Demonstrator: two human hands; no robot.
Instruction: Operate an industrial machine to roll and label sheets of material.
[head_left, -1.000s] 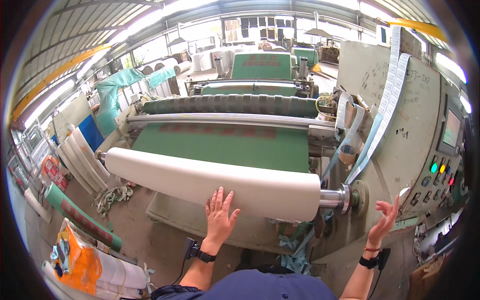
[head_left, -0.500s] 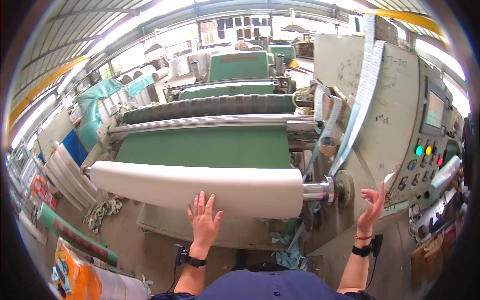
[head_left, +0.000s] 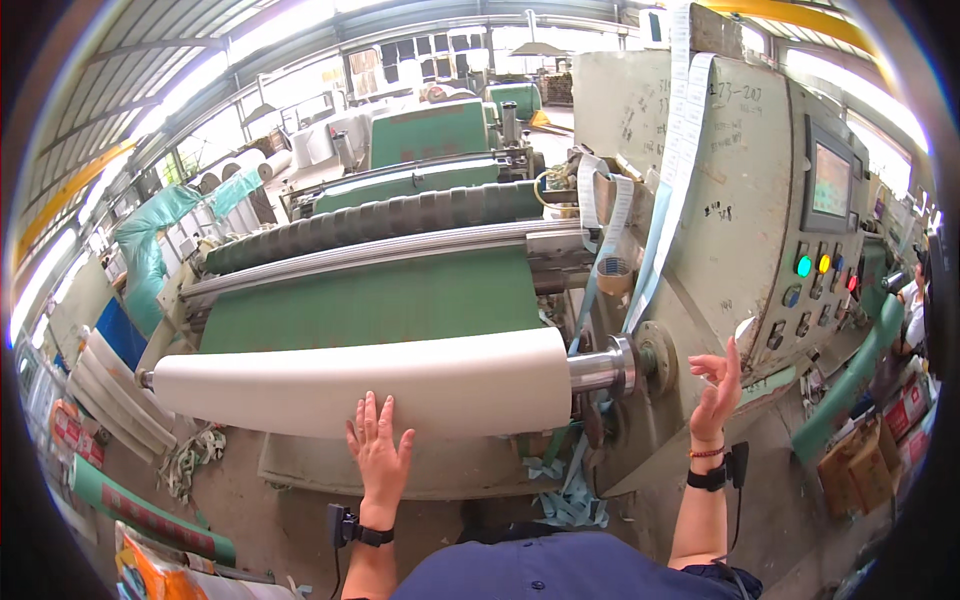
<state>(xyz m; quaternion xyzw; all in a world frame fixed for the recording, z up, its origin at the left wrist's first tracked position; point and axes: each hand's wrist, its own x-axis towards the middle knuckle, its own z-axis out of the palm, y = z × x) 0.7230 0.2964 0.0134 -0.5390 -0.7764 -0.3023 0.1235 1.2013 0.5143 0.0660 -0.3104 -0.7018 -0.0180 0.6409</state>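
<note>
A wide white roll (head_left: 480, 385) lies across the front of a machine, on a shiny metal shaft (head_left: 600, 368). My left hand (head_left: 380, 445) rests on the roll's near side, with fingers spread and pointing away from me. To the right, my right hand (head_left: 715, 395) is raised by the machine's cabinet (head_left: 690, 250), clear of the roll. Its index finger points up and the other fingers are partly bent. A pale speck shows by those bent fingers, too small to name. Behind the roll, a green sheet (head_left: 380, 300) stretches up to a metal bar (head_left: 380, 262).
A control panel with a screen (head_left: 832, 180) and lit buttons sits on the cabinet. Light blue strips (head_left: 675, 190) hang beside a tape roll (head_left: 614, 275), and scraps (head_left: 575, 503) lie below. A green roll (head_left: 150, 515) is at left; cardboard boxes (head_left: 860, 465) stand at right.
My view has turned to the right, so the machine and both hands appear further left. The left hand stays on the white roll, and the right hand keeps its raised pose.
</note>
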